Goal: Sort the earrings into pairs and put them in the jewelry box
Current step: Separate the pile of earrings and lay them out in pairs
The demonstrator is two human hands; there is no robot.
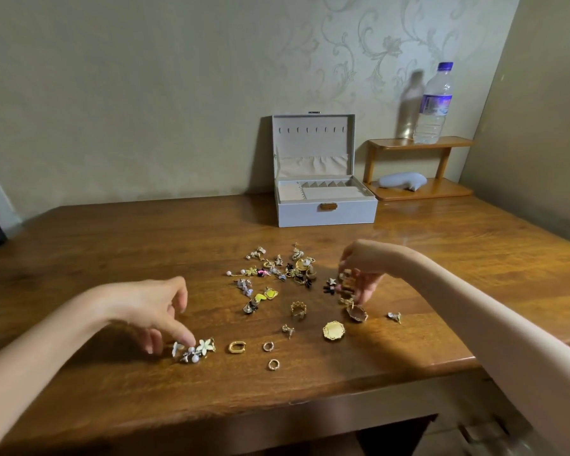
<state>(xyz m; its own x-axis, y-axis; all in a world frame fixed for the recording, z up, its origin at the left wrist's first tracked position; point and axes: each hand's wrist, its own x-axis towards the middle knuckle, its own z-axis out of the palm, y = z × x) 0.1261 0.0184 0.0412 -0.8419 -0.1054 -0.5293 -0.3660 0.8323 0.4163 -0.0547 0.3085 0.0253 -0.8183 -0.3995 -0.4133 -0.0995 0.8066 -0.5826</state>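
Where the table (112, 245) nears its front edge, the left hand (152, 311) is loose, fingers apart, forefinger tip on the flower earrings (199, 348), gold hoops (237, 347) just right. The heap (277, 271) lies mid-table, before the box (326, 215): long side left to right, lid upright, clasp facing us. The right hand (362, 274) curls into the heap's right edge; whether it pinches anything I cannot tell. A bottle (433, 103) stands on the shelf (422, 192) beyond

A room in a home, seen over a wooden table (112, 241).
Floral wallpaper (385, 44) covers the wall behind it; a small wooden shelf (389, 143) holds a water bottle (433, 103), and an open jewelry box (310, 215) stands beyond scattered earrings (301, 263).
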